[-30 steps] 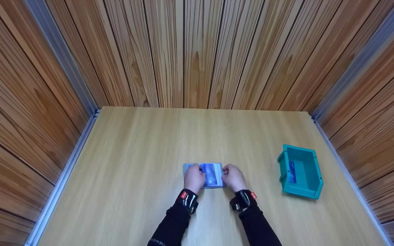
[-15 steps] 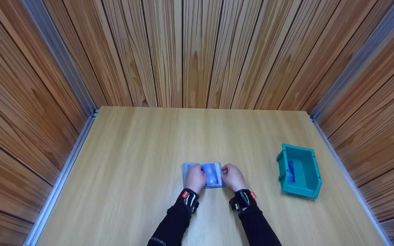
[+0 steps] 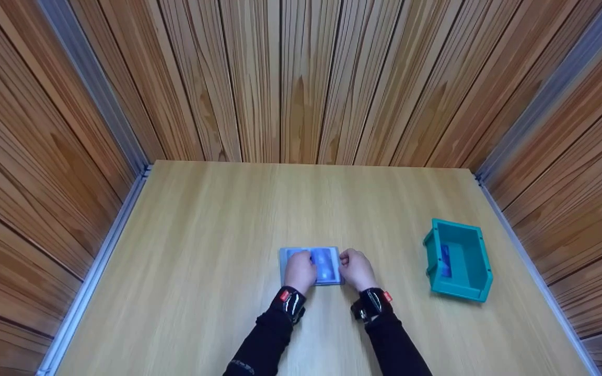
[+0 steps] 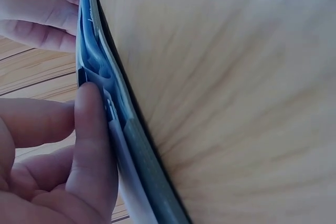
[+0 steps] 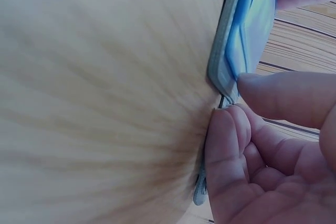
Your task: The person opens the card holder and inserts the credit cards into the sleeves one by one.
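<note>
A blue wallet point(image 3: 325, 265) with pale edges and clear pockets lies spread open on the table in the head view. My left hand point(image 3: 300, 271) is over its left half with curled fingers, thumb and forefinger pinching at a pocket's edge. A small dark corner pokes out by the left thumb point(image 4: 92, 135) in the left wrist view; what it belongs to cannot be made out. At the right end my right hand point(image 3: 357, 269) grips the wallet's corner, thumb point(image 5: 278, 95) on top and fingers along the edge. A short strap or tab point(image 5: 200, 190) hangs below those fingers.
A teal bin point(image 3: 471, 261) stands on the table at the right, with a flat dark blue item point(image 3: 446, 261) inside against its left wall. Wood-grain panels point(image 3: 301, 78) enclose the table point(image 3: 217, 219) at the back and sides.
My left hand has shifted slightly to the right over the wallet, and more of its left part shows. The right hand keeps its hold at the right edge.
</note>
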Demonstrator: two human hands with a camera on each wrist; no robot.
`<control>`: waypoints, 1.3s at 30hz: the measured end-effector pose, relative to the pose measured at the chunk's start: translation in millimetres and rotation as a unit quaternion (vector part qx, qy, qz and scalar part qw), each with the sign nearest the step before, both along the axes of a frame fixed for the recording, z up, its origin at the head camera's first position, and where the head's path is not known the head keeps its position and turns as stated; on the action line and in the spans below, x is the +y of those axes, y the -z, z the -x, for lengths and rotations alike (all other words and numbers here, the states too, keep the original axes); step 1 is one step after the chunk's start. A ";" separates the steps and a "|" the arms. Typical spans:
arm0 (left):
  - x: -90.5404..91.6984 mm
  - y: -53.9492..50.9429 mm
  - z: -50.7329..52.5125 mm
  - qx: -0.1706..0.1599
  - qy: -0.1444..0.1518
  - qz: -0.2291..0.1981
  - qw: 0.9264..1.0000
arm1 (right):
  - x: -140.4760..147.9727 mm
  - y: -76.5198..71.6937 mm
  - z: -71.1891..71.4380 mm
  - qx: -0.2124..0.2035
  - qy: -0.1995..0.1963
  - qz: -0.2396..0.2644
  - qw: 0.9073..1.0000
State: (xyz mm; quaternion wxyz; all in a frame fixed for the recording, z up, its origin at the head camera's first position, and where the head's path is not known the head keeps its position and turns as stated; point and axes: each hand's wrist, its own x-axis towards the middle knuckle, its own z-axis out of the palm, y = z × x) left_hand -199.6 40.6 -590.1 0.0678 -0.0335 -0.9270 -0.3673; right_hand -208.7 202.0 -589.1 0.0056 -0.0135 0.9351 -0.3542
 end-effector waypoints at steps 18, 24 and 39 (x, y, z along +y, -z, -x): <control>-6.5 -2.1 -1.9 -0.020 -0.001 -0.024 1.000 | 0.0 2.7 1.3 -0.021 0.013 0.010 1.000; -14.6 -3.6 -1.7 0.017 -0.022 -0.040 0.999 | 0.2 2.6 1.9 -0.027 0.013 0.013 0.999; -35.1 -6.5 -0.6 0.001 -0.062 -0.054 0.997 | 0.7 1.8 0.3 -0.019 0.011 0.015 1.000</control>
